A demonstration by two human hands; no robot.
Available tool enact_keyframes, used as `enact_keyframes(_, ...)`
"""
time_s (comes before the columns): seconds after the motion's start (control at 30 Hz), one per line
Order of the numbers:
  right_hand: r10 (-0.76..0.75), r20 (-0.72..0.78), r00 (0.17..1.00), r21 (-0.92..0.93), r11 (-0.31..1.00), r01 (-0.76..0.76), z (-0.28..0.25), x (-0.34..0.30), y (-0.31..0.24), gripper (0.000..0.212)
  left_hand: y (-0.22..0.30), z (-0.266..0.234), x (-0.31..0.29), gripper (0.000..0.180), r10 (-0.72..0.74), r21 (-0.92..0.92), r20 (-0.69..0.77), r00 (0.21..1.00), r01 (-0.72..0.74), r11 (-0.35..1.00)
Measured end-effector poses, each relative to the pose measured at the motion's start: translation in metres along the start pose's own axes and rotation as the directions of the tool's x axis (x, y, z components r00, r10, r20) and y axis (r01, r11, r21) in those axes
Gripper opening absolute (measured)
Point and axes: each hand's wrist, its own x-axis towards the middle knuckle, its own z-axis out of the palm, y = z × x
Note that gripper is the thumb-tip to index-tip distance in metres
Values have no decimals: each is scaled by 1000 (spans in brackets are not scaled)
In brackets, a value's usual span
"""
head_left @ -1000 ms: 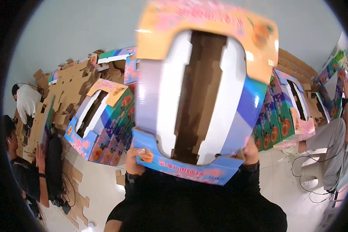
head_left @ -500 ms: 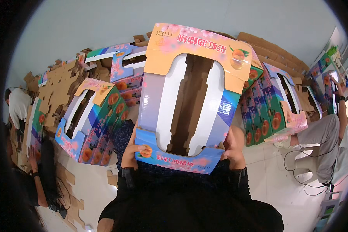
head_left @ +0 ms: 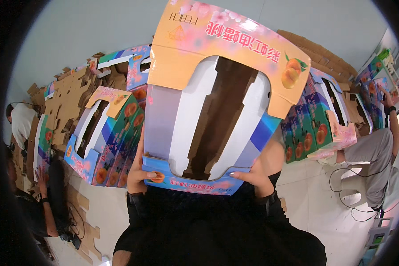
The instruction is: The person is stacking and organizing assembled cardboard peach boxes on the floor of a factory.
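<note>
One carton (head_left: 195, 111) is raised in front of you, its orange end away from you and its blue end toward your body, with a long opening showing the brown inside. Your left hand (head_left: 138, 175) holds its near left corner and your right hand (head_left: 258, 178) its near right corner; both hands have a thumb over the blue panel, and most of the fingers are hidden from you.

Two stacks of similar cartons flank the held carton: a left stack (head_left: 106, 137) and a right stack (head_left: 318, 122), their layers too overlapped for you to count surely. Beyond it to the left are a blue-ended carton (head_left: 135, 76) and a heap of brown cardboard (head_left: 68, 99); beyond it to the right, brown sheets (head_left: 317, 51). Three other people are around: one in white (head_left: 23, 122) and one in dark clothes (head_left: 33, 208) left of it, one in grey trousers (head_left: 372, 148) right of it, by one white stool (head_left: 358, 186). The held carton blocks your view straight behind it.
</note>
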Motion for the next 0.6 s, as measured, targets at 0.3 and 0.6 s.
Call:
enact_keyframes(0.3,116,-171,978,345,937,-51,14,-2,-5,81,15,-7,25,122,481,-464,276,832,-323,825)
enact_keyframes(0.6,-63,-318,946,462,861,212,59,50,4,72,-36,71,18,103,429,-197,-203,880,-466,862)
